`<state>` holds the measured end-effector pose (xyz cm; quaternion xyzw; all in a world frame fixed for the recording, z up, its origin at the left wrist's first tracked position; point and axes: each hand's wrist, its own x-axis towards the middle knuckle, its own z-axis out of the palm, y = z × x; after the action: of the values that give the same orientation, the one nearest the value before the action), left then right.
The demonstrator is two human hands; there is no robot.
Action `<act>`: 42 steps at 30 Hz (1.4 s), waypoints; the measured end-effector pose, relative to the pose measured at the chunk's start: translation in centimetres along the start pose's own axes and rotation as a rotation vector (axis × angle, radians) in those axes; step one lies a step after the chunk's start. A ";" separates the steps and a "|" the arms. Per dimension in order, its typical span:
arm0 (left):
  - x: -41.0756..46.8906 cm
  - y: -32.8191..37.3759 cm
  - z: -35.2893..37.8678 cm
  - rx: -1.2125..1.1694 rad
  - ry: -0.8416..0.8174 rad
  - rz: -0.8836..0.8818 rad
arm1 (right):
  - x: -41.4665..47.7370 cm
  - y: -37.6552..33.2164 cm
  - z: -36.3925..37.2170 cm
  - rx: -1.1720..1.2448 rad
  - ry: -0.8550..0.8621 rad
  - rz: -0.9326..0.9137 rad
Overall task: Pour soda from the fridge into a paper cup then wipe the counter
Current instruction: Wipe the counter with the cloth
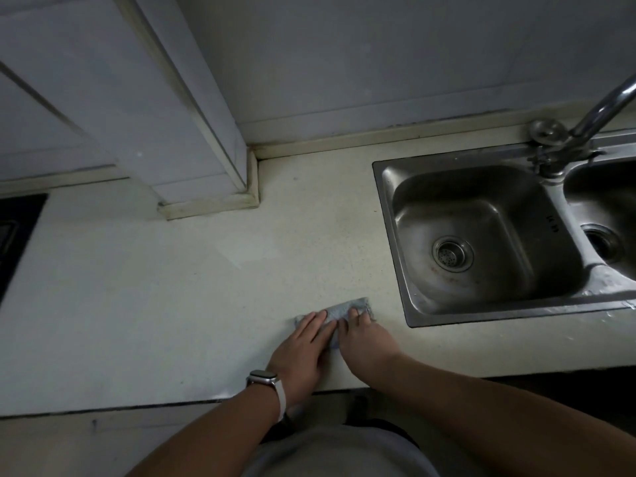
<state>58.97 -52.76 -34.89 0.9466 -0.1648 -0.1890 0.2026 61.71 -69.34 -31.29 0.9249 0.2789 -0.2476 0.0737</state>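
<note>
A small grey-blue cloth [339,309] lies flat on the pale counter [172,287], near the front edge and just left of the sink. My left hand [303,352], with a watch on its wrist, presses on the cloth's left part with straight fingers. My right hand [364,342] rests on the cloth's right part, its fingers lying on the fabric. Both hands hide most of the cloth. No soda or paper cup is in view.
A steel double sink [389,235] with a drain [452,253] and a tap [599,111] fills the right side. A white column [192,132] meets the counter at the back left. A dark hob edge [17,228] sits at the far left.
</note>
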 end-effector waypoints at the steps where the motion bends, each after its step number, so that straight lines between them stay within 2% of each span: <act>1: -0.3 -0.8 -0.2 -0.003 0.004 -0.013 | 0.5 -0.6 -0.4 -0.009 -0.003 -0.009; 13: -4.1 -13.3 -5.4 -0.079 0.080 -0.049 | 8.9 -11.4 -5.3 0.006 -0.039 -0.022; 22: -9.4 -25.8 -9.9 -0.037 0.111 0.040 | 14.5 -22.9 -9.4 0.019 -0.030 0.014; 27: -10.8 -29.1 -11.7 -0.049 0.126 0.097 | 15.4 -25.8 -11.4 0.024 -0.044 0.084; 32: -10.8 -29.5 -14.9 -0.142 0.171 0.031 | 16.6 -26.4 -13.9 0.115 0.077 0.151; 42: -9.8 -34.6 -23.4 -0.088 0.368 0.029 | 22.1 -27.5 -22.0 0.152 0.302 0.043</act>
<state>68.47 -11.53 -27.71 0.9529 -0.1302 -0.0166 0.2735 71.62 -29.76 -23.17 0.9603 0.2474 -0.1246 -0.0337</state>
